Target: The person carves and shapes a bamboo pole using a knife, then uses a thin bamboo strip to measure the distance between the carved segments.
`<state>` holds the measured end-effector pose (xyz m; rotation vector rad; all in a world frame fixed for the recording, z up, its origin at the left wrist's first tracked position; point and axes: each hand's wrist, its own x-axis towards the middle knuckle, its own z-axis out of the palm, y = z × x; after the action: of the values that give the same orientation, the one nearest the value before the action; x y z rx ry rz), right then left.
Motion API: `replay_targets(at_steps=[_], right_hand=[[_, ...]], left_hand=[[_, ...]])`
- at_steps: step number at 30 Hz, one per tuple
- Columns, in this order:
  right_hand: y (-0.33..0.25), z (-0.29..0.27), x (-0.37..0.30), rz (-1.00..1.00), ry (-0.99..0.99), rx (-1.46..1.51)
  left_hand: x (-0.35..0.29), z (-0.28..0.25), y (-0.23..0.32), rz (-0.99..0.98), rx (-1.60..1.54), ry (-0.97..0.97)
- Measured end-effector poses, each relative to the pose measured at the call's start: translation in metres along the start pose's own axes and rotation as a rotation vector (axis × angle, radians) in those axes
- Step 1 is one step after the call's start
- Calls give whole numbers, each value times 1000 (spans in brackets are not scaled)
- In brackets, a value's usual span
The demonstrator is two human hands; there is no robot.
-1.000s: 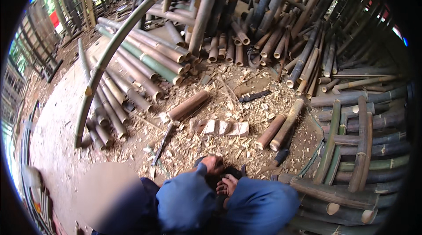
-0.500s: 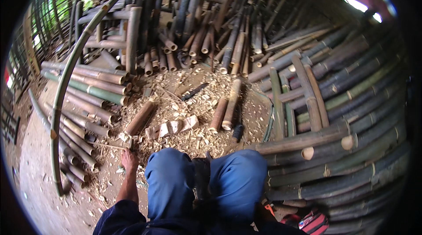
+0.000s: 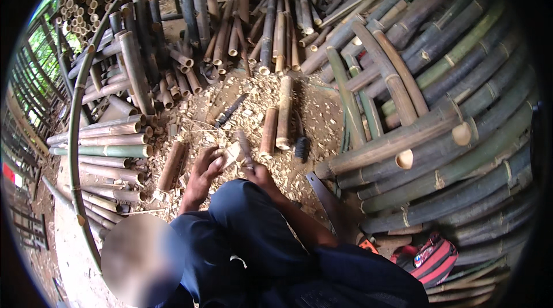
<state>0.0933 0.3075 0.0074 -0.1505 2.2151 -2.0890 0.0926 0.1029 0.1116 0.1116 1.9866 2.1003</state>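
Observation:
My left hand (image 3: 201,180) is closed, its fingertips pinching a pale piece of bamboo (image 3: 232,154) above the shavings. Close on its right, my right hand (image 3: 263,178) wraps round the handle of a knife (image 3: 244,145), whose blade points away from me beside the pale piece. Left of my left hand lies a thick brown bamboo section (image 3: 173,167). Beyond my right hand lie two bamboo tubes, a short brown one (image 3: 269,132) and a longer tan one (image 3: 284,113). A long dark tool, perhaps a sheathed blade (image 3: 231,110), lies on the shavings farther off.
A black roll (image 3: 301,149) stands right of the tubes. A saw (image 3: 325,201) lies by my right forearm, near a red and black bag (image 3: 435,259). Bamboo poles (image 3: 449,175) are stacked at right, cut lengths (image 3: 109,150) at left. A bent pole (image 3: 75,135) arches there.
My left hand has come from low on the left to the middle and closed on the pale piece. My right hand has come into view with the knife. The view has shifted.

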Motion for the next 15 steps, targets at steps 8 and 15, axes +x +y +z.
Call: replay_targets(at_steps=[8,15], right_hand=[[163,-222,60,334,559,195],[169,-277,91,487,586,-569]], left_hand=[[-175,-98,-127,-525,61,283],[-235,-182,-103,104,814,45]])
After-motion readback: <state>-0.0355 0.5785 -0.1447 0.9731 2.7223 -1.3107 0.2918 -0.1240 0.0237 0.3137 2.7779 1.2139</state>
